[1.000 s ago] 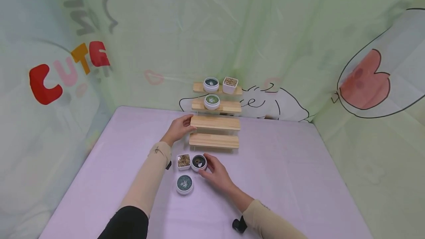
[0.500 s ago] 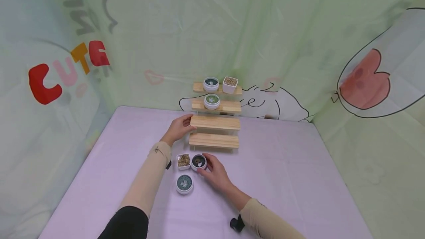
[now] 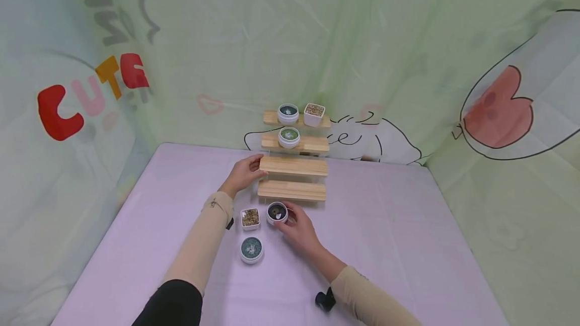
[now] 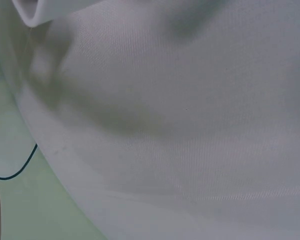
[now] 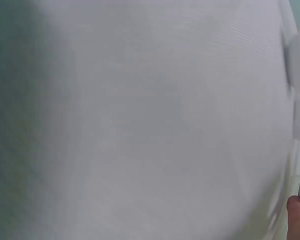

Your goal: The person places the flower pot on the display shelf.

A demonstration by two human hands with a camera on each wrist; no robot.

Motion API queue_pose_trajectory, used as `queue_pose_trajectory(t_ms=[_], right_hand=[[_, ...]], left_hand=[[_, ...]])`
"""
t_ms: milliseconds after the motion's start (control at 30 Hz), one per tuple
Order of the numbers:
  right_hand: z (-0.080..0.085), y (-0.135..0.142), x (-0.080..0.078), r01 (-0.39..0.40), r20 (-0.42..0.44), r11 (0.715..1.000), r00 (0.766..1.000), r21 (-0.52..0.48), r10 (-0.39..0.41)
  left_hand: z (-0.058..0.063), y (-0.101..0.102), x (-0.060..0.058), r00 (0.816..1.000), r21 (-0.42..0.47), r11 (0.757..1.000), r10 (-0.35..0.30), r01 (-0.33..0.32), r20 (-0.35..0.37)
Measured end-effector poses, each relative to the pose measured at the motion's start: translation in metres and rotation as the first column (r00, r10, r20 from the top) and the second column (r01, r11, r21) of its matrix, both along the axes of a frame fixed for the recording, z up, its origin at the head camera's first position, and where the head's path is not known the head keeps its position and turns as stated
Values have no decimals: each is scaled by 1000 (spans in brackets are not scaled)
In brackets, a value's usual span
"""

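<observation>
A stepped wooden shelf (image 3: 293, 166) stands at the back of the lilac table (image 3: 389, 245). My left hand (image 3: 244, 173) holds the left end of its second step from the bottom. My right hand (image 3: 296, 229) grips a small round white pot (image 3: 277, 212) with dark filling, just in front of the lowest step. A square white pot (image 3: 250, 218) with brown bits sits to its left. Nearer to me stands another round pot (image 3: 251, 249). Both wrist views show only blurred pale cloth, with a fingertip (image 5: 296, 220) at the right wrist view's corner.
The upper steps carry a round pot (image 3: 289, 137), another round pot (image 3: 288, 112) and a square pot (image 3: 314, 114). Pale green printed cloth (image 3: 385, 64) hangs close behind and to both sides of the table.
My right hand has moved the dark-filled round pot a little away from the square pot, toward the shelf's lowest step. The left hand has stayed on the shelf.
</observation>
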State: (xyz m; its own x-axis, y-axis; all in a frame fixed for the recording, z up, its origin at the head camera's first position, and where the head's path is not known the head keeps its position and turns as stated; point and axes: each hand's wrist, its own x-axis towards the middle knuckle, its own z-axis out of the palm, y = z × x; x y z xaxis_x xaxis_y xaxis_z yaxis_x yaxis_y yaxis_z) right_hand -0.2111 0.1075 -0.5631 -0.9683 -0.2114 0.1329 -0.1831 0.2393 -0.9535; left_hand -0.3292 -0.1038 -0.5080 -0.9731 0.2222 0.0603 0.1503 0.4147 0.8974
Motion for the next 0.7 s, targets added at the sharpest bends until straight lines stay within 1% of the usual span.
queue_pose_trajectory(t_ms=[100, 267, 300, 400, 467, 533, 633, 700], right_hand=[[6, 4, -3, 22, 38, 1000, 999, -15, -21], [19, 8, -3, 26, 86, 1000, 996, -18, -24], [24, 8, -2, 25, 96, 1000, 995, -17, -24], [46, 8, 4, 25, 104, 1000, 994, -3, -24], [60, 9, 7, 30, 124, 999, 992, -13, -29], [72, 10, 9, 32, 124, 999, 992, -8, -31], [76, 14, 6, 45, 130, 999, 991, -26, -41], [72, 17, -1, 59, 121, 998, 991, -37, -54]], left_hand=[[-1, 0, 0, 1000, -3, 1000, 1, -1, -1], [1, 0, 0, 1000, 5, 1000, 0, 0, 6], [0, 0, -1, 1000, 4, 1000, 1, -1, 10], [0, 0, -2, 1000, 2, 1000, 2, -2, 16], [0, -1, -2, 1000, 3, 1000, 4, -4, 21], [0, -1, -2, 1000, 7, 1000, 4, -4, 26], [0, -2, -2, 999, 7, 1000, 2, -3, 33], [-1, -2, -2, 999, 7, 1000, 2, -2, 36]])
